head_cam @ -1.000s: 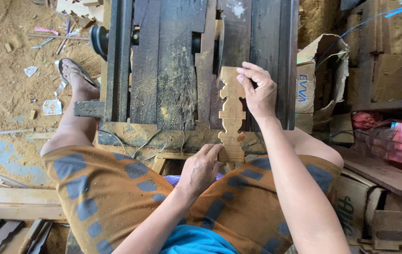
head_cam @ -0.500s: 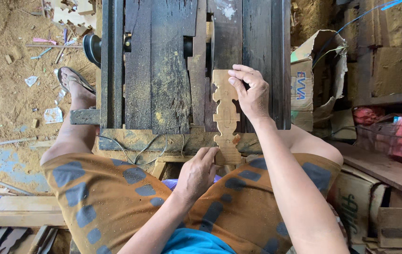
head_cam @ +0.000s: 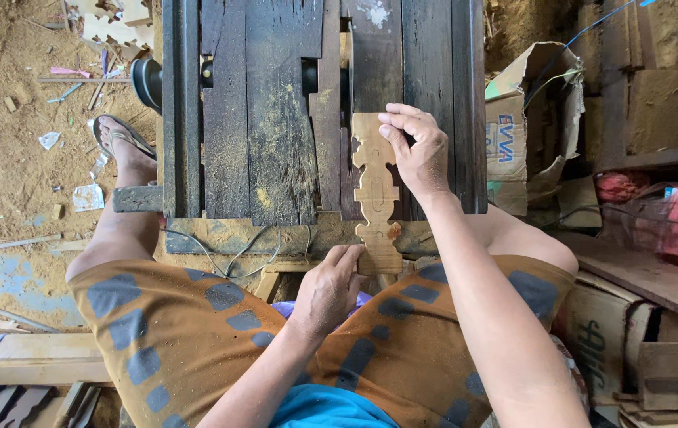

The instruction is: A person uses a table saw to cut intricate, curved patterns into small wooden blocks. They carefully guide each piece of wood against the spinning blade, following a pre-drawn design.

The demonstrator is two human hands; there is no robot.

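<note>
A long, pale wooden piece (head_cam: 376, 194) with notched, ornamental edges lies lengthwise on a dark plank work table (head_cam: 275, 119). My right hand (head_cam: 418, 150) presses on its far end with the fingers on top. My left hand (head_cam: 329, 289) grips its near end, which overhangs the table's front edge above my lap. A narrow slot (head_cam: 347, 59) in the table runs just beyond the piece's far end; what is in it is hard to make out.
A torn cardboard box (head_cam: 525, 119) and red bags (head_cam: 672, 218) stand at the right. Wooden boards (head_cam: 6, 349) lie at lower left. My sandalled foot (head_cam: 121, 143) rests on sawdust-covered ground with scraps. A black wheel (head_cam: 148, 79) sits at the table's left side.
The camera view has shifted slightly. The wooden piece and both hands keep the same hold; the piece appears to have slid a little farther along the table.
</note>
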